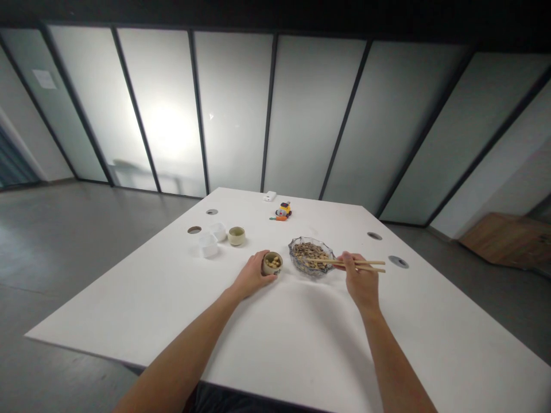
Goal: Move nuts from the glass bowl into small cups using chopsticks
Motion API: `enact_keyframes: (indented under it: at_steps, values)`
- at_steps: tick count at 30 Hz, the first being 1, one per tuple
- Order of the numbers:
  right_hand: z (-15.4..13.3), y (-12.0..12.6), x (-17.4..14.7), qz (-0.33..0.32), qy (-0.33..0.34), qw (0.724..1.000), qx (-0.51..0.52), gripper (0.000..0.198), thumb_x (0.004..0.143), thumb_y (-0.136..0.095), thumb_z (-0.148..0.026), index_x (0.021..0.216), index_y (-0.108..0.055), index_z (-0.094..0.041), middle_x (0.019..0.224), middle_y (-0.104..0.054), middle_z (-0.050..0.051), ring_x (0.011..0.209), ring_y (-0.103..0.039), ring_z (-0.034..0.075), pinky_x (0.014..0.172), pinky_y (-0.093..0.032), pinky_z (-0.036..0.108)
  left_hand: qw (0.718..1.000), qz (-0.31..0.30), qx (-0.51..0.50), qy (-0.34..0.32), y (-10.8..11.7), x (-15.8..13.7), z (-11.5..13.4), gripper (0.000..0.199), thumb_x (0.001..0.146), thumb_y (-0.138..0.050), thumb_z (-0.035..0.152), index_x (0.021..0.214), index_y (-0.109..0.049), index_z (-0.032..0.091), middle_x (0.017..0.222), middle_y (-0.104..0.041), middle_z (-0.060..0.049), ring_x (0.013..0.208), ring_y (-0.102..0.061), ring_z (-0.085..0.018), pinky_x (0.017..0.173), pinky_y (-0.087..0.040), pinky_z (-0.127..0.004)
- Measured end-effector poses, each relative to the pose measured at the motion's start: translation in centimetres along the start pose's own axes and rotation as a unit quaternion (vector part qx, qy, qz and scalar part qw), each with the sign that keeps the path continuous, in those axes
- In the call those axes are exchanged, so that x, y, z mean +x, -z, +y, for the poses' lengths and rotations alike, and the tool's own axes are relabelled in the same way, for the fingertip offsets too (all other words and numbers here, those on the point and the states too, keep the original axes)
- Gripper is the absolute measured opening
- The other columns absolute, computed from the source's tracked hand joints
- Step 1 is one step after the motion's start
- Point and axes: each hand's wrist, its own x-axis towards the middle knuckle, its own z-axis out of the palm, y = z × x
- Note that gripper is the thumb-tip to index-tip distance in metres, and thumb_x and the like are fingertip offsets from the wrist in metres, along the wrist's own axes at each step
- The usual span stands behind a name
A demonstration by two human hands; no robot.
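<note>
Small cup [270, 272] is gripped at its left side by the left hand [258, 271], fingers wrapped round the far side, thumb on the near side. Cup is kept upright, near the middle of the white worktop [142, 312]; pale yellowish nuts [274, 262] are held inside.

Chopsticks [323, 261] are clamped in the right hand [360, 275], pointed left, roughly level. Tip end is placed over the glass bowl [297, 265]; whether anything is pinched there can't be told. Bowl is filled with brown striped seeds [307, 250] and is set just right of the cup, not touched by it.

Second cup [236, 241], greenish inside, is stood farther back on the left. Two white containers [208, 246] are set beside it, one just behind the other. Yellow toy car [283, 210] is parked toward the far end, carrot-shaped toy [280, 218] laid just in front of it. Small white box [270, 196] is placed behind both, close to the far edge. Round holes [194, 230] are cut in the worktop along both sides. Far side of the room is closed off by frosted glass panels [235, 109] in dark frames.
</note>
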Motion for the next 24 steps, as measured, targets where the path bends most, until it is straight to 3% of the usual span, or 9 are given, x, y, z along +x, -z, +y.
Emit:
enact_keyframes:
  at_steps: [3,9,19,24]
  values:
    - [0.7,0.1,0.2,-0.036,0.007,0.999,-0.013,0.065,0.084,-0.058,-0.086,0.075,-0.07,-0.023,0.072,-0.076,0.009,0.067,-0.076,0.027,0.059,-0.06,0.036,1.0,0.003,-0.002,0.002,-0.1,0.0,-0.3,0.076,0.075,-0.085,0.029,0.144,-0.055,0.023,0.145,-0.063,-0.013,0.133,-0.06,-0.034,0.118,-0.045,-0.05]
    - [1.7,-0.5,0.1,-0.111,0.07,0.991,-0.01,0.056,0.089,-0.064,-0.077,0.081,-0.076,-0.022,0.087,-0.076,0.01,0.077,-0.074,0.025,0.069,-0.06,0.036,1.0,0.003,-0.005,0.005,-0.2,0.0,-0.5,0.076,0.075,-0.085,0.028,0.144,-0.055,0.023,0.144,-0.064,-0.013,0.132,-0.061,-0.033,0.117,-0.046,-0.048]
    - [1.6,0.1,0.3,-0.047,0.137,0.988,-0.047,0.05,0.098,-0.059,-0.066,0.082,-0.077,-0.023,0.088,-0.076,0.008,0.079,-0.072,0.023,0.075,-0.058,0.037,1.0,0.002,-0.001,0.004,-0.1,0.0,-0.2,0.075,0.075,-0.084,0.028,0.145,-0.055,0.022,0.143,-0.064,-0.013,0.131,-0.061,-0.033,0.117,-0.046,-0.048]
    - [1.5,-0.2,0.2,-0.069,0.149,0.985,-0.044,0.051,0.096,-0.061,-0.068,0.079,-0.077,-0.023,0.082,-0.074,0.008,0.075,-0.071,0.022,0.072,-0.058,0.036,1.0,-0.003,0.006,0.002,0.0,0.0,0.0,0.075,0.076,-0.084,0.029,0.145,-0.054,0.021,0.143,-0.064,-0.013,0.132,-0.061,-0.033,0.117,-0.046,-0.048]
